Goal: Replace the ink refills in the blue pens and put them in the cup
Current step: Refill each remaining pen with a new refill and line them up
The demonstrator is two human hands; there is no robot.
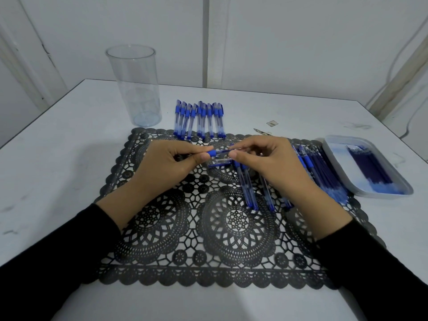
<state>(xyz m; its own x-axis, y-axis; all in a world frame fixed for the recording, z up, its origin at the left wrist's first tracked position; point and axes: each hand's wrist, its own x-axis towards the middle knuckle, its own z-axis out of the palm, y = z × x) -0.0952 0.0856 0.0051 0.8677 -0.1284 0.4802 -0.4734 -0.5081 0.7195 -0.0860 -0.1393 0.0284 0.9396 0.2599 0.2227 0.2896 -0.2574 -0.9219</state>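
My left hand [169, 162] pinches the blue grip end of a blue pen [218, 152] above the black lace mat [208, 228]. My right hand [271, 163] pinches the pen's other end between thumb and forefinger. A row of several capped blue pens [200, 119] lies just beyond the mat. More pens [247, 184] lie on the mat under and beside my right hand. A clear plastic cup [136, 86] stands upright at the back left with nothing in it. Several dark blue refills [370, 167] lie in a white tray [333, 158] at the right.
The white table [69, 158] ends at a wall close behind the cup and pens. A small scrap [271, 123] and a thin metal piece [260, 131] lie behind the mat. A loose pen part [220, 161] lies on the mat below the held pen.
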